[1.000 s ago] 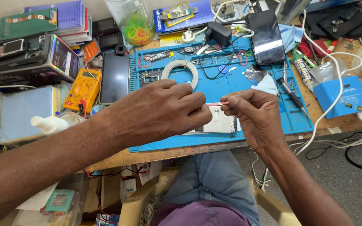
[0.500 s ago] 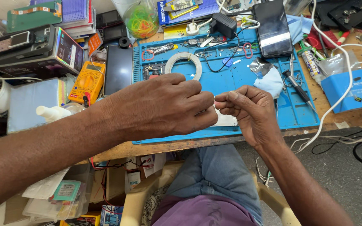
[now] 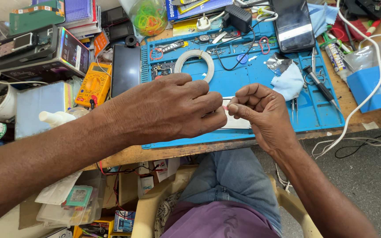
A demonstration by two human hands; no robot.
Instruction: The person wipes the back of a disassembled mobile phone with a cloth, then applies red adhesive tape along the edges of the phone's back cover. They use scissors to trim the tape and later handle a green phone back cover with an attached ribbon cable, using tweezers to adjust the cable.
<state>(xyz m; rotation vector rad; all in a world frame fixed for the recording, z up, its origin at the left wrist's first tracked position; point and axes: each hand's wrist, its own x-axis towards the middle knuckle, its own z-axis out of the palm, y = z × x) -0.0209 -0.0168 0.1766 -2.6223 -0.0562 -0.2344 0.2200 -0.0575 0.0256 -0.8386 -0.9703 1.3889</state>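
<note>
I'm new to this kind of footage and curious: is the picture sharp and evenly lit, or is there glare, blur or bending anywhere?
Head view: soft, even light with faint shadows; the left hand and right hand look sharp; a pale glare streak crosses the dark phone screen; the wide lens swells the near forearms and bends the blue mat edges.

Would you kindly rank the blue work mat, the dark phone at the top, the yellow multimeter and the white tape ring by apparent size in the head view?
1. Blue work mat
2. Dark phone
3. Yellow multimeter
4. White tape ring, close to the multimeter, so that order is unsure.
</note>
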